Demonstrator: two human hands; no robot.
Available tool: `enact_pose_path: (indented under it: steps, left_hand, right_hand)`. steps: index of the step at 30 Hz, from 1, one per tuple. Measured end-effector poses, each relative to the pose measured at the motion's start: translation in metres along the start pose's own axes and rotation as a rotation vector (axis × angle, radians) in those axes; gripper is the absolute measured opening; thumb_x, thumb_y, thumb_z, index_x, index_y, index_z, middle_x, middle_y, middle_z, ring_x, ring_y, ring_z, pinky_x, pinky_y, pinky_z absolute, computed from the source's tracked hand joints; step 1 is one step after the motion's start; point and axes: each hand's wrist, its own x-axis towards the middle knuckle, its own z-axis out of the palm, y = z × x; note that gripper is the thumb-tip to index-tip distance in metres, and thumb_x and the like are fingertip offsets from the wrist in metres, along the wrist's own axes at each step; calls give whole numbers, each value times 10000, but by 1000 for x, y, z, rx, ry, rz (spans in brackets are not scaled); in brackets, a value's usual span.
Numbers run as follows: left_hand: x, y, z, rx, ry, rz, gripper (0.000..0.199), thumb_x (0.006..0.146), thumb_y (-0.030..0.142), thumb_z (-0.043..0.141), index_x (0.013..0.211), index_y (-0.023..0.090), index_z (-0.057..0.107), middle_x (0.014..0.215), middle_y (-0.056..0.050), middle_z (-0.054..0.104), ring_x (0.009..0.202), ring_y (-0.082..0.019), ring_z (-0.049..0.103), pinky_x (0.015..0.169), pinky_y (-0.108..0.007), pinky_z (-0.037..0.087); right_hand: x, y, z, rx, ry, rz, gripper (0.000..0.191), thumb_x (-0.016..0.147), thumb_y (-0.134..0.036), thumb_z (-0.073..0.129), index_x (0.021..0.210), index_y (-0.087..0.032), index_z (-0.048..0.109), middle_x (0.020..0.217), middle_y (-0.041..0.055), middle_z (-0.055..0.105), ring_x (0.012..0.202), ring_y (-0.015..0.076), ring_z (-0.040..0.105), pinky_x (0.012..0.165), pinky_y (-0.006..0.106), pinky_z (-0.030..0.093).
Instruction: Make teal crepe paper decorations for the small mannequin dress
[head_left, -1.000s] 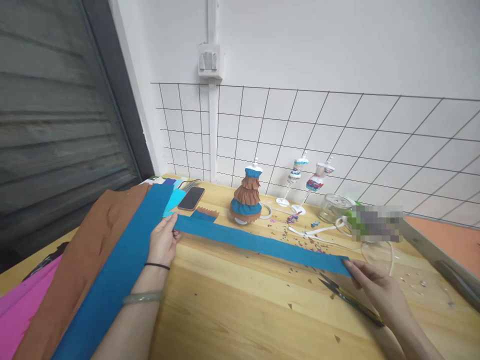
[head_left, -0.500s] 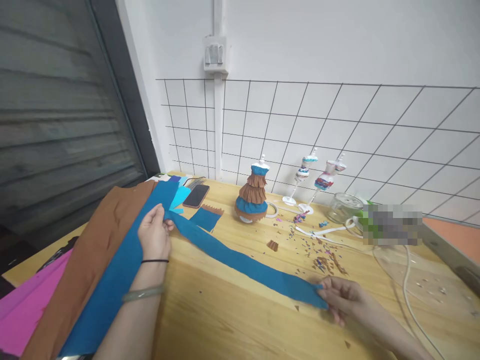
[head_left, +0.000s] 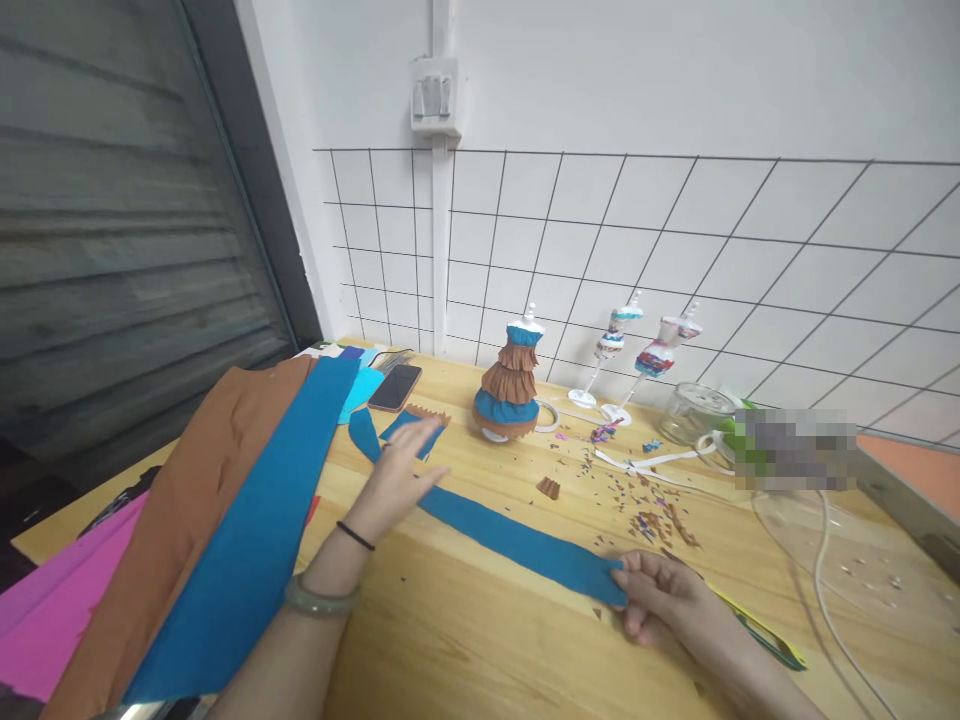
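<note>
A long blue strip (head_left: 517,542) stretches across the wooden table. Its right end is pinched between the thumb and fingers of my right hand (head_left: 656,597). My left hand (head_left: 401,475) is over the strip's left part with fingers spread, hiding a stretch of it; the strip's far left end curls out beyond the hand. Just behind my left fingers lies a small blue piece (head_left: 411,428) with a brown fringed edge. A small dress form (head_left: 508,385) in ruffled blue and brown layers stands upright behind the strip.
Large blue (head_left: 247,540) and brown (head_left: 165,500) sheets lie at the left, beside pink material (head_left: 67,620). A phone (head_left: 395,387), two more dress forms (head_left: 611,345) (head_left: 660,355), a glass jar (head_left: 697,412), brown scraps (head_left: 660,525) and a yellow-green tool (head_left: 765,632) are on the table.
My left hand has let go of the strip's left end, opened and moved right over it. My right hand has shifted slightly left with its end. The yellow-green tool now shows.
</note>
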Motion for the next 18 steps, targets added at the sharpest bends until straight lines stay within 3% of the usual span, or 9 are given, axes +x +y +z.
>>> enact_pose_path:
  steps: [3, 6, 12, 18]
  left_hand:
    - [-13, 6, 16, 387, -368, 65, 278, 717, 291, 592, 989, 240, 616, 962, -53, 594, 996, -241, 482, 864, -364, 372]
    - [-20, 5, 21, 610, -514, 69, 178, 737, 280, 573, 895, 229, 636, 865, -46, 589, 915, -216, 515, 796, -320, 391]
    - [-22, -5, 18, 709, -484, -14, 107, 766, 218, 522, 838, 166, 582, 837, -59, 615, 817, -208, 552, 699, -309, 394]
    - [-22, -6, 19, 739, -480, 26, 126, 808, 147, 443, 717, 177, 525, 746, -14, 587, 715, -153, 532, 646, -263, 376]
  right_hand:
    - [-3, -5, 5, -64, 16, -11, 357, 636, -489, 662, 621, -170, 501, 390, -34, 590, 328, 68, 523, 362, 142, 393]
    - [-6, -8, 8, -68, 18, -31, 360, 640, -500, 651, 636, -167, 515, 413, -25, 603, 343, 78, 534, 368, 156, 409]
    - [-8, -6, 16, 2, 31, -70, 358, 656, -506, 639, 707, -170, 525, 412, -16, 610, 362, 94, 532, 407, 186, 427]
    - [-9, 0, 20, -6, -43, -96, 367, 676, -525, 617, 658, -167, 538, 401, -15, 590, 354, 80, 490, 413, 182, 400]
